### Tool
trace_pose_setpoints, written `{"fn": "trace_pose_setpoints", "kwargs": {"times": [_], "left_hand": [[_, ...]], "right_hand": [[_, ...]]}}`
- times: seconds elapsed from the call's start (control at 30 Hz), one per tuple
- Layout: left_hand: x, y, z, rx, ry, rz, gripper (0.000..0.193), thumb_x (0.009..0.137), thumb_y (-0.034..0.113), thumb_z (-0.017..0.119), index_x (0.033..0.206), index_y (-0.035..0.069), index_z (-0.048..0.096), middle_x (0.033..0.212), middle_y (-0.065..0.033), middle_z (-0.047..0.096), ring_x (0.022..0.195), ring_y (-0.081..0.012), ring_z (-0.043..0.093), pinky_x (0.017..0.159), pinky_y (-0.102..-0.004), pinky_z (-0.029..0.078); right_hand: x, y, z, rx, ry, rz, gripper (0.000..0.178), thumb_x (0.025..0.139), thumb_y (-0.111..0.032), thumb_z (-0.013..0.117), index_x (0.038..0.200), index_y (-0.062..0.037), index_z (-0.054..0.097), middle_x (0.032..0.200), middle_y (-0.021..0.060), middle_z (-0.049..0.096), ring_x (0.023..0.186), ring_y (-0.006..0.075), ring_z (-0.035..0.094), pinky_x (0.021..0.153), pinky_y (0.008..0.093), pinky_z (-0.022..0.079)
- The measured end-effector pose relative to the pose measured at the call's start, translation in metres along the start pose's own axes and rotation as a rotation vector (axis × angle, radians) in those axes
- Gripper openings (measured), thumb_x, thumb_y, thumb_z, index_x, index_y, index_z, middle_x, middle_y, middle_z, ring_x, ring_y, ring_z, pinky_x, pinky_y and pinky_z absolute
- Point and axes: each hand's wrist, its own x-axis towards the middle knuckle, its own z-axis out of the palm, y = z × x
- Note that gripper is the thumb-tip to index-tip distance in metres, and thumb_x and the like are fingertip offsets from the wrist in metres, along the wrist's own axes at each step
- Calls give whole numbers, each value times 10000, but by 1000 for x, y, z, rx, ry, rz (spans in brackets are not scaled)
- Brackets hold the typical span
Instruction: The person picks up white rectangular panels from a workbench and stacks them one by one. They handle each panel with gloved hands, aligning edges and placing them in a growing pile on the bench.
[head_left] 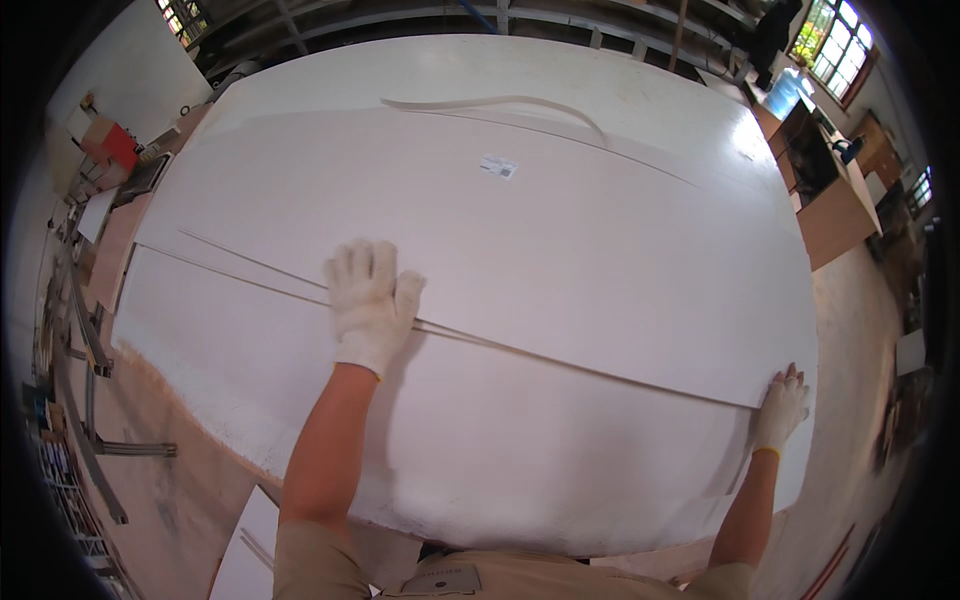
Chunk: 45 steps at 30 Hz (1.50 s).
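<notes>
1. Right up close, a grey patch (442, 579) on the person's front, with faint lettering and a dark dot.
2. Below the worktop's near left corner, a white panel (247, 540) slants over the brownish floor (165, 495).
3. Now the worktop (690, 105): broad, white, glossy towards its far right corner.
4. At its right edge, the gloved right hand (783, 410) meets the board's near right corner, fingers bent; whether they pinch it, I can't tell.
5. Here's the gloved left hand (366, 300), palm down over the board's near edge, left of the worktop's middle, fingers a little apart, thumb out wide.
6. And the board (560, 250) itself: big, flat, matte, pinkish white, filling the worktop's middle; two thin dark lines cross under the left hand.
7. Farther up, a white sticker (499, 167), a dark square code on it, print too small to read.
8. Near the far edge, a pale strip (540, 100) curves.
9. Beyond: a metal rack (345, 22), a blue bottle (786, 92), a bright window (832, 45).
</notes>
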Motion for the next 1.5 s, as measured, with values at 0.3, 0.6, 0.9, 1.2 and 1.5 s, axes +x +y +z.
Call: {"fn": "trace_pose_setpoints", "kwargs": {"times": [0.3,0.6,0.9,1.2,1.5], "left_hand": [[80,-6,63,168,1,159,572,1019,534,605,1312,43,606,1345,-181,585,1318,-401,484,1140,-546,339],[208,-36,132,212,-60,100,642,1052,611,516,1432,101,602,1477,-182,583,1391,-370,498,1186,-508,354],[267,-37,132,313,-305,196,326,1119,379,446,1380,295,621,1425,-60,607,1328,-334,565,1125,-490,440],[277,-5,129,229,-361,-359,678,1077,672,373,1559,224,535,1561,-118,537,1447,-394,467,1201,-579,326],[255,-1,142,-1,-322,-436,846,1040,717,351,1639,123,411,1683,-229,308,1464,-533,374,1209,-625,279]], "right_hand": [[96,-83,0,148,74,-202,605,1116,-453,376,1604,-122,513,1681,159,458,1582,359,345,1257,551,250],[175,-199,-10,46,164,-446,578,1116,-444,385,1573,-136,560,1643,148,514,1544,328,411,1221,551,318],[215,-260,-29,149,155,-466,511,1102,-366,364,1419,-108,671,1520,154,618,1392,334,561,1155,486,411],[188,-319,-40,192,222,-603,420,1075,-313,466,1309,-63,710,1354,165,694,1298,364,611,1133,470,433],[126,-383,-62,213,229,-851,518,1108,-401,490,1482,-68,621,1590,140,562,1498,325,457,1251,448,342]]}}
